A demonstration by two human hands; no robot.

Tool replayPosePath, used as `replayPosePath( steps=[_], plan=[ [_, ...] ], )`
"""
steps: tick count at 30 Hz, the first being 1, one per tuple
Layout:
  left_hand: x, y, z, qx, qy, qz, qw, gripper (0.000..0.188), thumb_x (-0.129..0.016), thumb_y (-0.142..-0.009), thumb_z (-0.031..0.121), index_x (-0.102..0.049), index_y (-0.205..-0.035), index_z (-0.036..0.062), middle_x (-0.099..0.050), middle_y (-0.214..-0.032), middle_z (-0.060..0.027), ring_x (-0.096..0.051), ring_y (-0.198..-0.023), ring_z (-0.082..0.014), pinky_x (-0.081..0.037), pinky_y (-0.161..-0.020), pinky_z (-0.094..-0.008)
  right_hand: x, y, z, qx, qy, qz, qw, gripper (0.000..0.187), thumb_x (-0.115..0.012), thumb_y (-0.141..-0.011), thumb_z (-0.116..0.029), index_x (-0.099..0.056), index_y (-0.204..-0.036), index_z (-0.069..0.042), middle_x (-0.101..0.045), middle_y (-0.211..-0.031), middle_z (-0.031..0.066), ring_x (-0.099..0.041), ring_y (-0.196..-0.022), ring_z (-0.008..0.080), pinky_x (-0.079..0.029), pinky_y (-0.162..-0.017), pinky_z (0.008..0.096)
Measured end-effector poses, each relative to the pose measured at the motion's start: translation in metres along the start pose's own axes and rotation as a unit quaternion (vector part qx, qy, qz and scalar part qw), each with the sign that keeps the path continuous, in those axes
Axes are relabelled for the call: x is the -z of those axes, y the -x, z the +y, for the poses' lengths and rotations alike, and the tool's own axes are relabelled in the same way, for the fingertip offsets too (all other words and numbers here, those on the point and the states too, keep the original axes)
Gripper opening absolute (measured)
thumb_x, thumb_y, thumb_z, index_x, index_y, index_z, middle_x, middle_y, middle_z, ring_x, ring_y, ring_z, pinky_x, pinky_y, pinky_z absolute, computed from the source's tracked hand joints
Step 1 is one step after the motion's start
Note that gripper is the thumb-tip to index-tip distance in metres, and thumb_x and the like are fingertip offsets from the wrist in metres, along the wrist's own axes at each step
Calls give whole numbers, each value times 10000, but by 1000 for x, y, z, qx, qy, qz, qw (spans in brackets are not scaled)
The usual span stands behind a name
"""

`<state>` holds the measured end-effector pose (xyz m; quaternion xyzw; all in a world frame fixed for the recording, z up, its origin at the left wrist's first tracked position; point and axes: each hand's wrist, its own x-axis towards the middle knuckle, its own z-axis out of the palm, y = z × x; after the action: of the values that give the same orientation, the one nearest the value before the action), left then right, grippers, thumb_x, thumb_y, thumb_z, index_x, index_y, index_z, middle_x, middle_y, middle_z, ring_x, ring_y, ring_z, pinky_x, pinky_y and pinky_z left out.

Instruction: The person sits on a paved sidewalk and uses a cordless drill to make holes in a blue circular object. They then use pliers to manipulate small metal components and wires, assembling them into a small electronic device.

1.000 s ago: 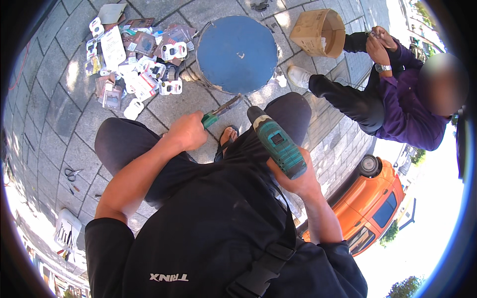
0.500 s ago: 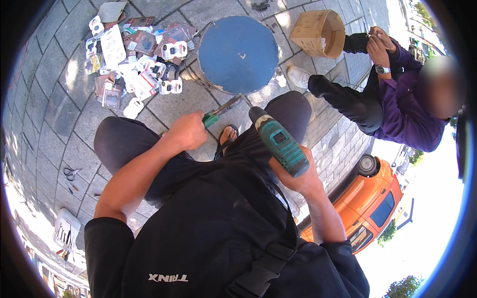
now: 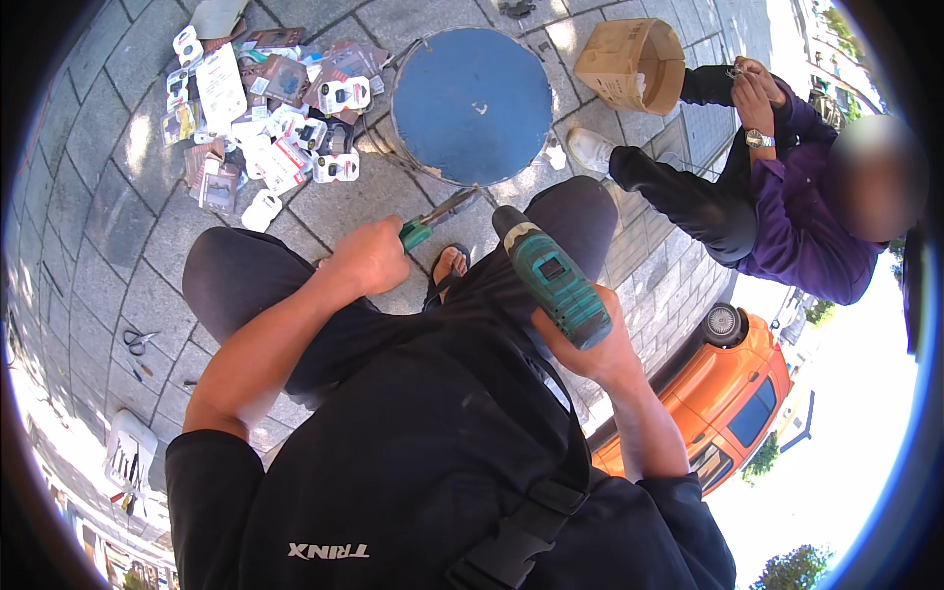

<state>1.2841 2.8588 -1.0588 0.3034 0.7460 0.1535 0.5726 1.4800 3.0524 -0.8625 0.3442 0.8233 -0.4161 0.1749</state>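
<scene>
While one green drill [image 3: 559, 280] is gripped by the right hand [image 3: 602, 356] above the right thigh [image 3: 582, 218], one green-handled tool [image 3: 417, 235] is held by the left hand [image 3: 370, 258], off to the drill's left. Two hands, two tools, and neither hand is left bare! The left fingers are curled closed around the green handle; the right fingers are wrapped about the drill, though much of that grip is hidden beneath its body, and whether the trigger is pressed cannot be told.

And the drill itself: its casing is coloured deep green, its nose is tipped in black, a pale collar is set just behind, and a dark square is shown on its back. It is pointed up and leftward, toward one round blue top [image 3: 472, 108]. The other tool is ended in narrow, dark metal; whether its jaws are parted cannot be made out.

Over on the left, a heap of packages [image 3: 285, 84] is spread across the paving [image 3: 320, 211], so overlapped that no sure count can be given. One pair of scissors [image 3: 134, 339] and one white tray [image 3: 128, 433] are seen lower down. On the right, one open cardboard box [image 3: 608, 69], one other person [image 3: 811, 231] and one orange car [image 3: 708, 393] are seen.
</scene>
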Motion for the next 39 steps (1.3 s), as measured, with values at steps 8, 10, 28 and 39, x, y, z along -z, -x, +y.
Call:
replayPosePath(
  steps=[8, 10, 28, 39],
  plan=[
    [2, 0, -1, -9, 0, 2, 1000, 337, -613, -885, 117, -641, -1176, -50, -733, -1107, -357, -699, -1092, -541, -542, -989, -592, 7, -3, -9, -32, -11, -19, 999, 267, -829, -832, -118, -695, -1039, -16, -747, -819, 142, -749, -740, 324, -583, -715, 396],
    [2, 0, 0, -6, 0, 1, 1000, 337, -609, -882, 110, -641, -1174, -55, -733, -1096, -361, -701, -1082, -545, -541, -984, -595, 7, -4, -9, -31, -14, -17, 999, 262, -828, -832, -116, -697, -1036, -15, -747, -819, 141, -747, -735, 309, -582, -715, 392],
    [2, 1, 0, -5, 0, -5, 1000, 343, -602, -881, 102, -634, -1183, -57, -734, -1091, -360, -702, -1072, -544, -546, -970, -596, 9, -9, -15, -45, -39, -16, 998, 224, -802, -838, -93, -707, -1015, 7, -736, -795, 132, -707, -692, 220, -563, -697, 367],
    [6, 5, 6, 6, -11, -5, 1000, 348, -608, -900, 119, -641, -1209, -37, -738, -1145, -341, -704, -1120, -517, -558, -980, -568, 1, -7, -14, -44, -67, 22, 997, 145, -792, -846, -71, -690, -909, 10, -689, -733, 87, -630, -661, 145, -534, -659, 350]
  ],
)
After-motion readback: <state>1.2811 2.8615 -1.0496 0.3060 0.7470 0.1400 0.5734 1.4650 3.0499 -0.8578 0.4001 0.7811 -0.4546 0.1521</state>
